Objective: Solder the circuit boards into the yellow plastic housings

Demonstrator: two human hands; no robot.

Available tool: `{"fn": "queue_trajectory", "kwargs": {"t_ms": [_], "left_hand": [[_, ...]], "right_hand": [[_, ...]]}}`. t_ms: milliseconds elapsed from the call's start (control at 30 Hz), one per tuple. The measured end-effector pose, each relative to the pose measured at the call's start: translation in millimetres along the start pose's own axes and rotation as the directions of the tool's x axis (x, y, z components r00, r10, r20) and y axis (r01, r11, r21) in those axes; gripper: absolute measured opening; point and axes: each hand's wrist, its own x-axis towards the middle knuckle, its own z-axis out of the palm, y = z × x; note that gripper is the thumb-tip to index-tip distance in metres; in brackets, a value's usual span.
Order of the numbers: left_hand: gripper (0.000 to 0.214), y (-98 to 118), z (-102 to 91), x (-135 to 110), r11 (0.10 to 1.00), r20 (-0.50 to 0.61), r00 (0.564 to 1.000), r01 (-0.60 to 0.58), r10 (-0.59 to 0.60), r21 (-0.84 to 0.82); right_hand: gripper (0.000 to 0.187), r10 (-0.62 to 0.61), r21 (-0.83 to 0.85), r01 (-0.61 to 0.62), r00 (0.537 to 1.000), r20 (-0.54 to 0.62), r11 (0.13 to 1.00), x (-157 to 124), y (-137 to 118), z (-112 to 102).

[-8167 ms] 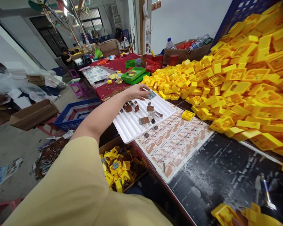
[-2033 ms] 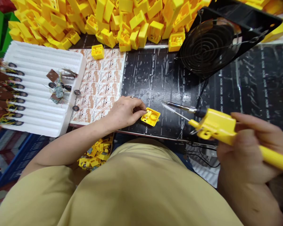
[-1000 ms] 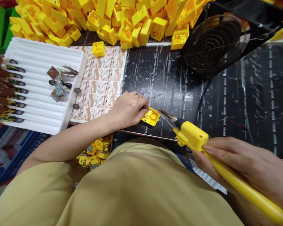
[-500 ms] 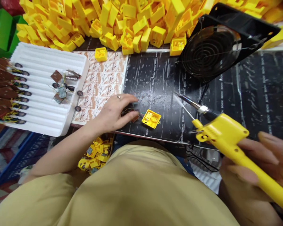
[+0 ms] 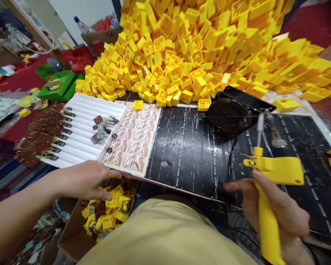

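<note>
My left hand (image 5: 86, 180) hangs below the table's front edge, palm down and fingers loosely spread. It is just over a cardboard box (image 5: 71, 239) of yellow housings (image 5: 107, 217) with small boards in them, and I see nothing gripped in it. My right hand (image 5: 276, 213) is wrapped round the handle of a yellow soldering gun (image 5: 276, 173). The gun's metal tip (image 5: 260, 127) points up, above the black mat (image 5: 193, 151). No housing lies on the mat in front of me.
A big heap of yellow housings (image 5: 198, 48) fills the back of the table. A black fan (image 5: 233, 114) leans before it. To the left lie a white ridged tray (image 5: 79, 125) with circuit boards (image 5: 41, 136), a printed sheet (image 5: 134, 138) and green trays (image 5: 62, 84).
My left hand left the mat and dropped to the box below the table edge. The yellow housing is gone from the mat. The soldering gun swung from pointing left to tip up.
</note>
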Motion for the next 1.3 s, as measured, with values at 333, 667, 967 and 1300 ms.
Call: {"fn": "queue_trajectory", "kwargs": {"t_ms": [333, 667, 967, 1300], "left_hand": [[0.068, -2, -172.3, 217, 0.946, -0.77, 0.636, 0.276, -0.048, 0.17], [0.078, -17, -238.2, 297, 0.945, -0.625, 0.715, 0.3, -0.313, -0.13], [0.068, -8, -146.2, 229, 0.979, -0.463, 0.875, 0.191, -0.14, 0.065], [0.033, 7, -51.0, 156, 0.959, -0.64, 0.756, 0.061, 0.136, 0.276]], "right_hand": [[0.067, -0.202, -0.188, 0.179, 0.973, -0.112, 0.966, 22, 25, 26], [0.04, -0.115, -0.122, 0.103, 0.989, -0.093, 0.987, 20, 37, 25], [0.024, -0.1, -0.173, 0.081, 0.989, -0.107, 0.982, 18, 33, 28], [0.038, -0.074, -0.003, 0.074, 0.995, 0.066, 0.997, 16, 17, 28]]}}
